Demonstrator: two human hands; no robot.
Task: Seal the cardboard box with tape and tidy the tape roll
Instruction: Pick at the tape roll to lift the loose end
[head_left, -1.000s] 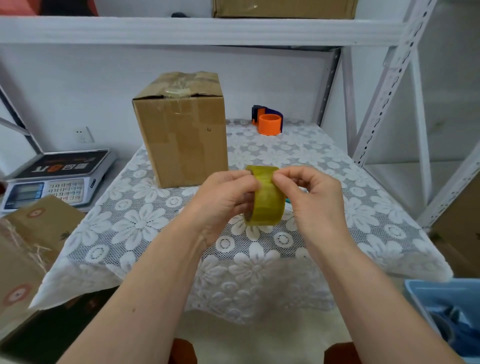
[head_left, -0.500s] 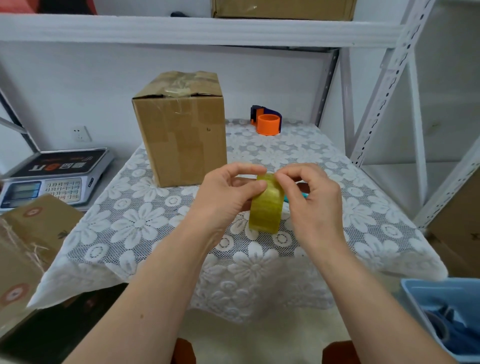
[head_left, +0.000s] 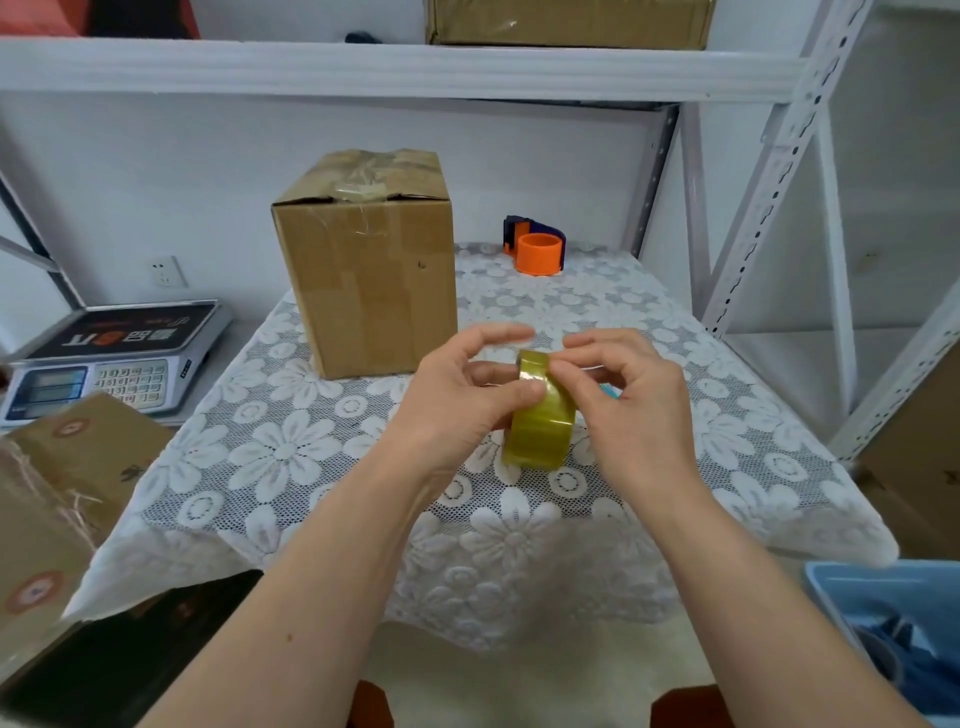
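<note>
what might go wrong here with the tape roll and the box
1. Both hands, left and right, hold the yellowish clear tape roll in the air above the white lace tablecloth; it may slip and roll off.
2. The brown cardboard box already wears crumpled tape on top, so new tape may wrinkle there.

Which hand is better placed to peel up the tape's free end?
Right, probably. The right hand has its fingertips on the top rim of the tape roll, while the left hand grips the roll's side to steady it.
</note>
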